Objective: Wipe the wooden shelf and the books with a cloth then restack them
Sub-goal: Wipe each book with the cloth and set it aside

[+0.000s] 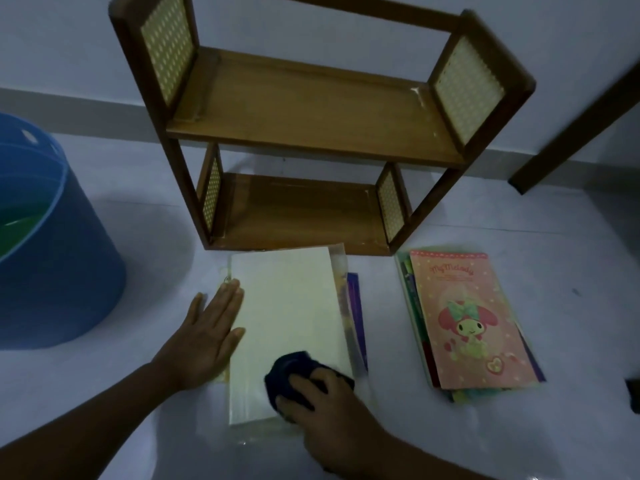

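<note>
A two-tier wooden shelf stands on the pale floor against the wall, both boards bare. In front of it lies a cream-covered book on top of a small stack with a purple edge showing at its right. My left hand lies flat on the book's left edge, fingers straight. My right hand grips a dark blue cloth pressed on the book's near right part. To the right sits a second stack topped by a pink cartoon notebook.
A large blue tub with something green inside stands at the left. A dark wooden leg slants down at the right by the wall. A small dark object is cut off by the right edge.
</note>
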Motion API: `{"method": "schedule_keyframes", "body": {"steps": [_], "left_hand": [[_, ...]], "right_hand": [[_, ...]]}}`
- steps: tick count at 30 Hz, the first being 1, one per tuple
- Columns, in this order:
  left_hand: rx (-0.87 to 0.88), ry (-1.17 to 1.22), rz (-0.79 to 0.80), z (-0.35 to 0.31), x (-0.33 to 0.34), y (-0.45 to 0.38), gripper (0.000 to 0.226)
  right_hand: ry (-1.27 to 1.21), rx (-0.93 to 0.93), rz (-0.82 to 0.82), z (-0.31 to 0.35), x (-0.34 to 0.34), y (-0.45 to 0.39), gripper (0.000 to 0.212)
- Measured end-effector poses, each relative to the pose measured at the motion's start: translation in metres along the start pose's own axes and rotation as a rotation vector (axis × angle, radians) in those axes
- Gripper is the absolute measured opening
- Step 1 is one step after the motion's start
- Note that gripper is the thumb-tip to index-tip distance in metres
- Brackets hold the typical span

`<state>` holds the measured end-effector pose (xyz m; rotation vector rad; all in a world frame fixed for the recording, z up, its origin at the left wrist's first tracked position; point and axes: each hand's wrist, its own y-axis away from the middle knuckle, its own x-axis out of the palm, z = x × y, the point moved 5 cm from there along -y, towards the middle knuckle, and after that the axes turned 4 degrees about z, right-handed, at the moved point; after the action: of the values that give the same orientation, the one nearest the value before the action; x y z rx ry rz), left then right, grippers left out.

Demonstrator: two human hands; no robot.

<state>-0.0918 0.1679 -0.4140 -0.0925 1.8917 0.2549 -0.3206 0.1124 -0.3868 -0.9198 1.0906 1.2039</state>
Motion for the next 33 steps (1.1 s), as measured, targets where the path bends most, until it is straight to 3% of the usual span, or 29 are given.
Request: {"method": "schedule_keyframes", "body": {"steps": [2, 6, 9, 13, 16, 21, 23, 26, 28, 31, 33], "left_hand": [[0.002, -0.002, 0.003, 0.0, 0.0, 0.0, 0.064], [0.001, -0.014, 0.002, 0.003, -0.002, 0.002, 0.063], [-0.004, -0.005, -0.004, 0.003, -0.003, 0.001, 0.063], [0.0, -0.018, 0.007, 0.0, -0.003, 0.0, 0.064], [-0.004, -0.006, 0.016, 0.001, -0.003, 0.001, 0.064], [0.012, 0.083, -0.007, -0.001, -0.003, 0.002, 0.066], [0.021, 0.17, -0.005, 0.0, -0.006, 0.004, 0.064], [0.058, 0.198, -0.048, 0.009, -0.02, 0.016, 0.058], [0.137, 0.143, -0.099, 0.004, -0.034, 0.027, 0.063], [0.136, 0.445, -0.24, -0.016, -0.058, 0.027, 0.072], [0.042, 0.617, -0.478, -0.03, -0.082, 0.018, 0.065]], "right_hand": [[-0.001, 0.085, -0.006, -0.023, -0.017, -0.003, 0.047], [0.059, 0.525, -0.199, -0.103, -0.07, 0.013, 0.047], [0.097, 0.719, -0.168, -0.14, -0.068, 0.042, 0.05], [0.009, 0.554, 0.059, -0.133, -0.03, 0.059, 0.081], [0.125, 0.358, 0.093, -0.107, -0.031, 0.047, 0.095], [0.192, -0.106, 0.065, -0.086, -0.015, 0.03, 0.054], [0.145, -0.191, 0.016, -0.087, -0.014, 0.03, 0.038], [-0.035, -0.154, -0.186, -0.079, -0.046, 0.016, 0.024], [-0.211, -0.107, -0.288, -0.068, -0.079, -0.002, 0.025], [-0.553, -0.013, -0.383, -0.057, -0.141, -0.031, 0.029], [-0.676, 0.066, -0.48, -0.056, -0.184, -0.041, 0.026]]}}
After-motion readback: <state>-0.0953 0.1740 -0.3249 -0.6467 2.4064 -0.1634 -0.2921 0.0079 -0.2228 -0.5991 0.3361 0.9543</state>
